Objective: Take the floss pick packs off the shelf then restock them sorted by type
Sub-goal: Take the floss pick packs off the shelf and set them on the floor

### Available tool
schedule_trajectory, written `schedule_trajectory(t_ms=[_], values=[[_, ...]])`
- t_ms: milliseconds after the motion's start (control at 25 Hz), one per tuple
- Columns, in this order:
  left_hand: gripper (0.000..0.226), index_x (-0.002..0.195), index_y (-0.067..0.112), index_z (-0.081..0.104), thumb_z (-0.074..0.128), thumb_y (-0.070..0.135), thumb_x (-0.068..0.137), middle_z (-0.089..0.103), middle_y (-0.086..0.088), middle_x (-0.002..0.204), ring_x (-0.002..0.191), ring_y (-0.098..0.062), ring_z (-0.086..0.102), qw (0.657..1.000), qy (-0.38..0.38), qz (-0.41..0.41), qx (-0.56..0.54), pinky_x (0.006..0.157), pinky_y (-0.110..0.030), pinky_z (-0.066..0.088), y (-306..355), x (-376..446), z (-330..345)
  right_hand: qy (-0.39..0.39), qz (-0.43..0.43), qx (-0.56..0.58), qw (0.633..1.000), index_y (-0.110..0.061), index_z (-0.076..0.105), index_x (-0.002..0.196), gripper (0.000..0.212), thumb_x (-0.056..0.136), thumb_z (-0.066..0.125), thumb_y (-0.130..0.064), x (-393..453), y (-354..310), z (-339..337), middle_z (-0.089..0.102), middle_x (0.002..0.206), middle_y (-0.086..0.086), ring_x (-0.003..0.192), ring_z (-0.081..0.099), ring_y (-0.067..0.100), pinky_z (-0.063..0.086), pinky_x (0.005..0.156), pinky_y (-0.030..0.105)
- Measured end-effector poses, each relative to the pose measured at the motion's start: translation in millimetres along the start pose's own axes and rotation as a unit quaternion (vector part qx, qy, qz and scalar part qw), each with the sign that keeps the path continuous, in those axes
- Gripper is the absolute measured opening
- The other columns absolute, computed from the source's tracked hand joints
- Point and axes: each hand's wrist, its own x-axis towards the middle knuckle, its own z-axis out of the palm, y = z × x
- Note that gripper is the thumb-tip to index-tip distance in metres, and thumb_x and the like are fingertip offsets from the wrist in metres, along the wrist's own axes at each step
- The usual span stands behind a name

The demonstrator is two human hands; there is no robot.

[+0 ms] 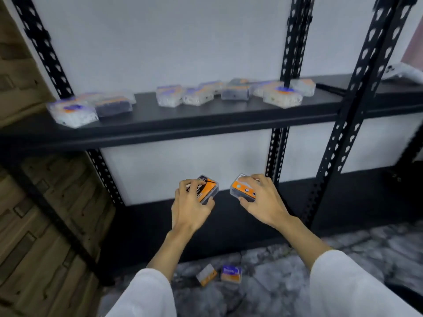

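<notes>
Left hand (191, 202) fingers curl round orange pack (206, 188); right hand (261, 200) fingers grip second pack (243, 189) — both below shelf (206, 120). Risk: loose one-handed grip drops pack to floor (320, 259) — types mix.

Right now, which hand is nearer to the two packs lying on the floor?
Left. The left hand, gripping an orange pack, is almost directly above the two floor packs. The right hand, gripping another orange pack, is up and farther right.

packs (235, 92) on shelf (206, 115) | 2 packs (218, 274) on floor (320, 259) below
</notes>
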Motion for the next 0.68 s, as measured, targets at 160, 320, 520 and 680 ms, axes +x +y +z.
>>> schedule_trajectory(t_ms=[160, 320, 520, 680], values=[[0.052, 0.123, 0.032, 0.048, 0.070, 0.038, 0.076, 0.040, 0.006, 0.127, 0.110, -0.018, 0.049, 0.994, -0.082, -0.069, -0.008, 0.081, -0.034, 0.050, -42, -28, 77, -0.091, 0.074, -0.022, 0.993, -0.026, 0.046, 0.132, 0.055, 0.081, 0.064, -0.034, -23, 57, 68, 0.041, 0.131, -0.001, 0.114, 0.039, 0.019, 0.036, 0.098, 0.028], [0.050, 0.123, 0.033, 0.048, 0.071, 0.040, 0.078, 0.039, 0.007, 0.128, 0.111, -0.017, 0.050, 0.978, -0.166, -0.128, 0.001, 0.083, -0.037, 0.050, -84, -57, 150, -0.163, 0.123, -0.026, 0.979, -0.031, 0.046, 0.131, 0.054, 0.080, 0.063, -0.031, -46, 111, 136, 0.041, 0.129, -0.001, 0.112, 0.040, 0.020, 0.031, 0.097, 0.029], [0.047, 0.119, 0.030, 0.051, 0.073, 0.031, 0.077, 0.038, 0.005, 0.126, 0.106, -0.017, 0.052, 0.961, -0.225, -0.162, -0.017, 0.076, -0.030, 0.047, -126, -80, 224, -0.222, 0.163, -0.023, 0.961, -0.031, 0.046, 0.130, 0.052, 0.080, 0.061, -0.031, -72, 161, 211, 0.043, 0.130, 0.002, 0.116, 0.041, 0.024, 0.031, 0.101, 0.033], [0.048, 0.113, 0.029, 0.052, 0.076, 0.038, 0.072, 0.042, 0.002, 0.120, 0.105, -0.021, 0.051, 0.954, -0.256, -0.159, 0.003, 0.078, -0.038, 0.051, -144, -96, 275, -0.257, 0.192, -0.028, 0.947, -0.032, 0.044, 0.130, 0.054, 0.079, 0.062, -0.033, -90, 190, 257, 0.041, 0.133, 0.003, 0.120, 0.039, 0.026, 0.031, 0.102, 0.035]])
